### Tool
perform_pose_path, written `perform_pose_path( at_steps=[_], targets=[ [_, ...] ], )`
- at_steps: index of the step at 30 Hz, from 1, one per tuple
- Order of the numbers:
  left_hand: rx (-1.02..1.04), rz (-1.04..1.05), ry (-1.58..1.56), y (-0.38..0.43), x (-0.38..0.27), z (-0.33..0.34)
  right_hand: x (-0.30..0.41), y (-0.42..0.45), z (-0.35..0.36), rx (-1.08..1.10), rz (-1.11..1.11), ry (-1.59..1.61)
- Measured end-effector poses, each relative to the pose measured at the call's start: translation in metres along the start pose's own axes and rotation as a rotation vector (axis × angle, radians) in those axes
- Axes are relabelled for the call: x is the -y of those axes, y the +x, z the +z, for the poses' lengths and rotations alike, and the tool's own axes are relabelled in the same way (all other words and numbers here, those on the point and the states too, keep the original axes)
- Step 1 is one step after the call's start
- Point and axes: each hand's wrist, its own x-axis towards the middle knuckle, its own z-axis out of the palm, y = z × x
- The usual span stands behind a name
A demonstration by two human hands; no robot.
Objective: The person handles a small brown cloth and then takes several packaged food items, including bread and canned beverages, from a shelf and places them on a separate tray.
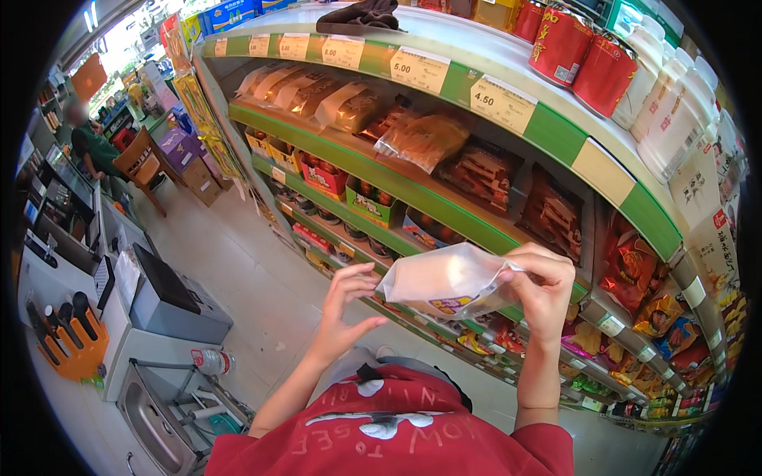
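My right hand (542,285) pinches the gathered end of a translucent plastic bag of bread (443,279), which bears purple and yellow print. The bag is held up in front of the shop shelf, with its other end pointing left. My left hand (348,309) is beside that left end, its thumb and fingers spread apart; the fingertips are close to the bag's corner, and whether they touch it I cannot tell. Similar bagged breads (351,107) lie in a row on the upper shelf, and darker packets (485,172) lie further right on it.
Red drink cans (559,44) and white bottles (678,119) stand on the shelf top near a dark cloth (360,16). Left are a counter with an orange knife holder (74,342), a metal sink (158,422) and a wooden chair (146,160). A person (92,140) is at the far left.
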Motion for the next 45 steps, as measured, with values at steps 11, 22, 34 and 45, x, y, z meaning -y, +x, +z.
perform_pose_path(
  at_steps=[11, 22, 34, 45],
  targets=[
    [0.138, -0.112, 0.014, 0.011, 0.007, 0.011, -0.027, -0.022, -0.015, -0.055, 0.148, 0.156],
    [0.083, 0.038, 0.286, 0.028, -0.02, -0.015, -0.012, -0.014, -0.042, 0.424, -0.102, -0.183],
    [0.254, 0.244, 0.575, 0.046, -0.08, -0.047, -0.018, -0.014, -0.048, 0.527, -0.164, -0.231],
    [0.286, 0.078, 0.472, 0.053, -0.079, -0.046, -0.018, -0.004, -0.043, 0.337, -0.099, -0.142]
  ],
)
